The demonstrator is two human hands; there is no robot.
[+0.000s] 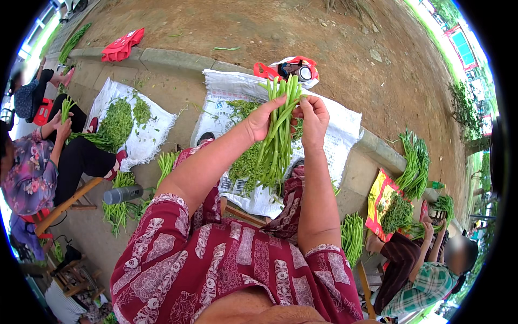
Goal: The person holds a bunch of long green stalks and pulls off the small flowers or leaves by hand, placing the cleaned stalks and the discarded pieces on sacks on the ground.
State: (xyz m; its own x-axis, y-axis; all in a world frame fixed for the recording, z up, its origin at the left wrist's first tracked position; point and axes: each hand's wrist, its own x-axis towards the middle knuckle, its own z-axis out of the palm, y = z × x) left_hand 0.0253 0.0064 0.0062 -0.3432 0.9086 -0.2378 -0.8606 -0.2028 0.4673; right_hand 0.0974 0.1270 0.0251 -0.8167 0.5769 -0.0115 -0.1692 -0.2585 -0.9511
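My left hand (264,117) grips a thick bunch of long green leaf-vegetable stems (278,135). The bunch stands nearly upright in the picture, its cut ends spreading above my thumb. On its right side my right hand (311,119) has thumb and forefinger pinched on the end of one stem that crosses the bunch. The other fingers of this hand are curled. Below both hands, a white woven sack (336,121) with printing lies flat on the ground between my feet. Plucked green leaves (245,164) are heaped on it, partly hidden by the bunch and my left forearm.
A red-handled bag (311,81) holding a steel flask sits beyond the sack, near the stone kerb (178,58). A grey bottle (123,194) lies on stems at left. People sit on both sides with leaf piles (115,121). Stem bundles (352,239) lie by my right.
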